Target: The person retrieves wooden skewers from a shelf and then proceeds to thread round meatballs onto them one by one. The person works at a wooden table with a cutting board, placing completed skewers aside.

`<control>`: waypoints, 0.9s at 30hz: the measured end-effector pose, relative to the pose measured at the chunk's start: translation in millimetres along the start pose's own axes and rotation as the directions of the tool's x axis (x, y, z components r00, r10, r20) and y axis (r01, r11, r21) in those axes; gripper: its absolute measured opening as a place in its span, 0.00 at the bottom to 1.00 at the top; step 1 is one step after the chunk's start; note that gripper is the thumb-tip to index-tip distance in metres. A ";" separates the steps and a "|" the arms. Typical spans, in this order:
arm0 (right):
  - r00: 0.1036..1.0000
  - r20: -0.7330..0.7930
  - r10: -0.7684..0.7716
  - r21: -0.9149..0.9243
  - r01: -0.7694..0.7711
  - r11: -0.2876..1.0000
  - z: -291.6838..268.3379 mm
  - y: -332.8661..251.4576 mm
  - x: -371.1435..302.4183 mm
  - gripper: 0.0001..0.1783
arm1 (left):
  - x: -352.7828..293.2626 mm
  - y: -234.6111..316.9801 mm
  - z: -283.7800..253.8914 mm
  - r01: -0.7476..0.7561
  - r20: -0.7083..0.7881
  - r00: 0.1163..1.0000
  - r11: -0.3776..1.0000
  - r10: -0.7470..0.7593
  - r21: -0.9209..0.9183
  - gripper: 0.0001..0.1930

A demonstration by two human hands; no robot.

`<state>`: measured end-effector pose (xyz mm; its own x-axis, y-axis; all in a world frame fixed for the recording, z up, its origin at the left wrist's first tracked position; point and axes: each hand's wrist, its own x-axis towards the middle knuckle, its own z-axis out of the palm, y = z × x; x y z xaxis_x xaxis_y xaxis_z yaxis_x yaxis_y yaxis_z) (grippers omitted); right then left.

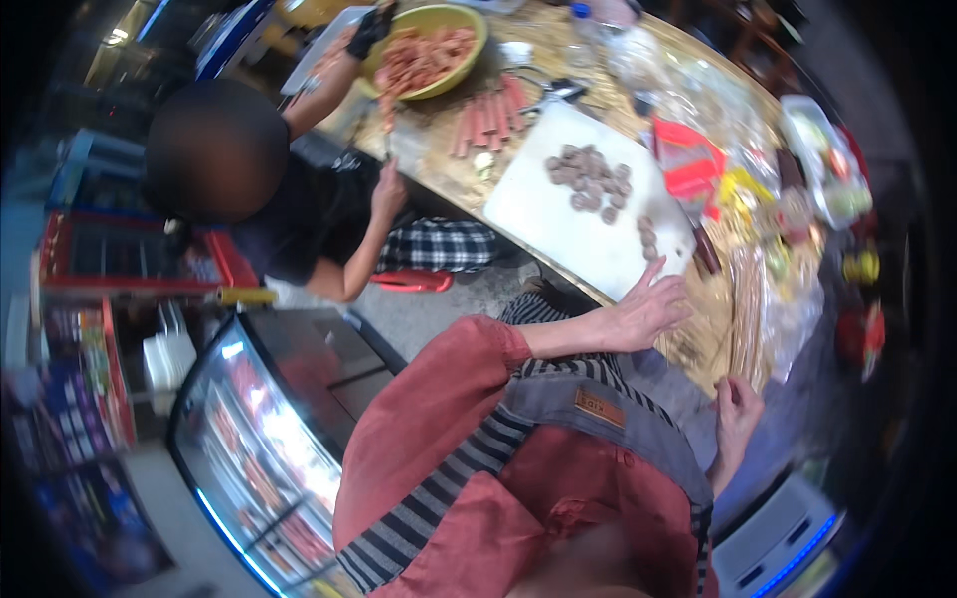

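My left hand rests at the near right edge of a white cutting board, its fingers stretched out. One fingertip touches the end of a short row of greyish-brown round slices; whether a stick runs through them I cannot tell. Farther up the board lies a loose pile of similar slices. Down to the right, my right hand is closed, thumb and fingers together, beside the near end of a bundle of long thin sticks. What it pinches, if anything, is too small to make out.
At left, a co-worker holds a loaded skewer by a yellow bowl of meat pieces. Pink sticks lie beyond the board. Red packaging and plastic bags crowd the right. A lit display case stands lower left.
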<state>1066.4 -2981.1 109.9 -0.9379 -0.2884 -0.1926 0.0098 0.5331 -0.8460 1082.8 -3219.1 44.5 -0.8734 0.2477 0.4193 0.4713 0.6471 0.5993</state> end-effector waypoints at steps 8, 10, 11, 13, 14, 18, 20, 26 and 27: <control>0.939 0.122 -0.322 -0.267 0.344 0.900 -1.0 -45.0 39.9 0.04 | 5.7 22.2 -53.1 0.098 -0.382 0.919 0.995 -0.094 -0.008 0.22; 0.924 0.161 -0.348 -0.234 0.378 0.896 2.8 -51.5 46.2 0.03 | 12.5 22.7 -70.9 0.109 -0.388 0.918 0.994 -0.089 0.029 0.21; 0.924 0.185 -0.336 -0.191 0.369 0.910 4.4 -57.3 47.5 0.03 | 11.8 18.3 -70.0 0.120 -0.365 0.926 0.992 -0.096 0.044 0.20; 0.928 0.237 -0.288 -0.081 0.314 0.946 4.1 -66.9 55.2 0.02 | 3.0 2.4 -63.7 0.149 -0.330 0.937 0.985 -0.114 0.082 0.18; 0.934 0.258 -0.246 -0.015 0.258 0.966 1.6 -69.5 57.9 0.03 | -1.7 -3.3 -59.8 0.171 -0.310 0.939 0.985 -0.150 0.039 0.10; 0.923 0.309 -0.229 0.218 0.166 0.962 -9.2 -71.0 65.6 0.05 | -12.6 -6.4 -44.6 0.100 -0.248 0.959 0.984 -0.134 -0.145 0.07; 0.935 0.238 -0.264 0.363 0.166 0.917 -7.9 -58.8 76.5 0.06 | -13.7 -6.7 -33.6 0.152 -0.235 0.948 0.953 -0.216 -0.264 0.06; 0.969 -0.004 -0.246 0.435 0.223 0.872 44.3 -64.1 75.8 0.10 | 2.6 2.3 -33.5 0.272 -0.133 0.910 0.806 -0.393 -0.526 0.07; 0.959 -0.003 -0.284 0.372 0.264 0.890 54.1 -66.6 74.9 0.10 | 7.9 4.3 -35.9 0.284 -0.099 0.913 0.790 -0.396 -0.543 0.08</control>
<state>1014.2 -3081.2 125.0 -0.9031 -0.4256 0.0569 -0.1103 0.1018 -0.9887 1082.3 -3240.2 74.9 -0.9717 -0.1014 0.2132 0.1914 0.1904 0.9629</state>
